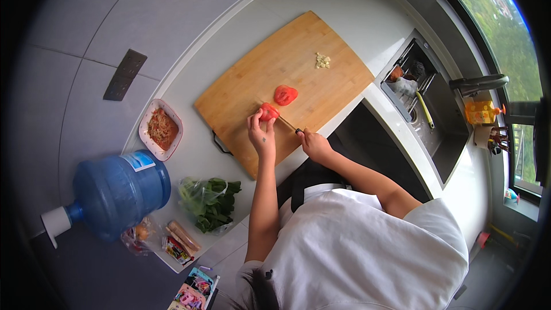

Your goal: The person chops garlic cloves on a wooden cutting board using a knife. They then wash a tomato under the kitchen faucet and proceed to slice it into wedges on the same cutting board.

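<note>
On a large wooden cutting board (245,82), my left hand (261,134) holds a piece of tomato (269,112) with its fingertips. My right hand (316,144) grips the dark handle of a kitchen knife (289,125), whose thin blade reaches to the tomato's right side. Whether the edge is inside the flesh I cannot tell. Tomato slices (286,94) lie overlapped just above the held piece. Farther up the board sits a small heap of chopped garlic (322,60).
A sink (447,137) with a faucet (478,84) is at right. At left are a bowl of shredded food (161,130), a blue water jug (122,191) with a pump, and leafy greens (215,204) in a plastic bag. Food packets (181,241) lie near the counter's lower edge.
</note>
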Tool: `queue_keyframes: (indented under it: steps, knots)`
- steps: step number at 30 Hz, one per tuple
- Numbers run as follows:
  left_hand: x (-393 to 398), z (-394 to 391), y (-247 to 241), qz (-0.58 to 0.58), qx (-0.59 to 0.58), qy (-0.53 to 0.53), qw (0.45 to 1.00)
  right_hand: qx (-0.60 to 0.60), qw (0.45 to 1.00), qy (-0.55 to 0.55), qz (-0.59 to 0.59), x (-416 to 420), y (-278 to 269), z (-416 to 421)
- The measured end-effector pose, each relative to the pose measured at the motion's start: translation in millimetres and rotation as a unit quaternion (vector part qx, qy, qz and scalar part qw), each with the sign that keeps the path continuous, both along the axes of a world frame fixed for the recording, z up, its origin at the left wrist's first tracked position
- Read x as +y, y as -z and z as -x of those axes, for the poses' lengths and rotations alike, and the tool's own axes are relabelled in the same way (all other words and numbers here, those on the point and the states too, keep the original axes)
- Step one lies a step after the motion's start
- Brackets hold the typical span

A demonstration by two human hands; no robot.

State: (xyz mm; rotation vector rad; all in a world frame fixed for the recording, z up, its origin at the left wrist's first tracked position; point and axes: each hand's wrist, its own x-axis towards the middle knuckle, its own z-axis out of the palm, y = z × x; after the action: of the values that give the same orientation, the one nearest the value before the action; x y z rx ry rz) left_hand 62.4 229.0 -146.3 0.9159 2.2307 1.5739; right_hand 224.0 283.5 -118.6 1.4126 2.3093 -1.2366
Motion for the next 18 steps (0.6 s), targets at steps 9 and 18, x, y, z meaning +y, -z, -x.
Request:
queue_keyframes:
  steps: [9, 18]
  knots:
    - [-0.9, 0.0, 1.2, -0.020, 0.007, -0.002, 1.000, -0.032, 0.999, -0.022, 0.007, 9.5, -9.8, 19.6]
    - [-2.6, 1.2, 2.2, -0.029, -0.008, -0.003, 1.000, -0.011, 1.000, 0.007, -0.021, -1.4, -5.5, 3.6]
